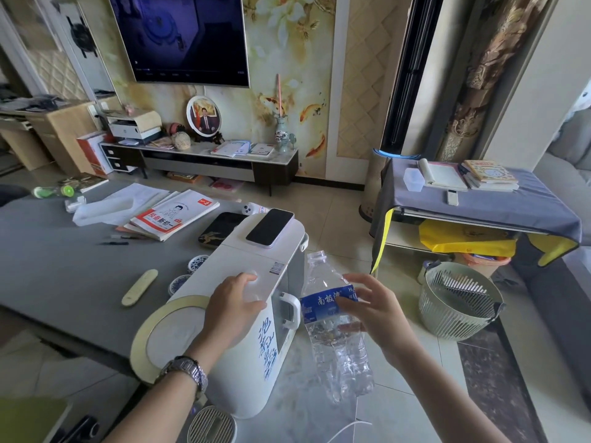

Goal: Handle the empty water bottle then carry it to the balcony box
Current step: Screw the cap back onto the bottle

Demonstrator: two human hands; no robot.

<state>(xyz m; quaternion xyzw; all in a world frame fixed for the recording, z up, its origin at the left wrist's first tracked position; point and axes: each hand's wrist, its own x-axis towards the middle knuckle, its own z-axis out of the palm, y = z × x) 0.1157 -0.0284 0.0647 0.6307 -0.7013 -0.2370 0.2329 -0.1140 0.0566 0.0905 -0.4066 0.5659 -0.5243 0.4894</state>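
A clear, uncapped plastic water bottle [332, 330] with a blue label hangs upright and slightly tilted beside the table's right end. My right hand [374, 310] grips it around the label, fingers wrapped from the right. The bottle looks empty and crinkled. My left hand [238, 303], with a metal watch on the wrist, rests palm down on top of a white water dispenser [256, 356] just left of the bottle. No box or balcony is in view.
A phone [270, 227] lies on the dispenser's far end. The grey table [57, 266] carries books, small blue-patterned dishes and a remote. A slatted bin [457, 302] stands on the floor to the right, below a cloth-covered side table [499, 199].
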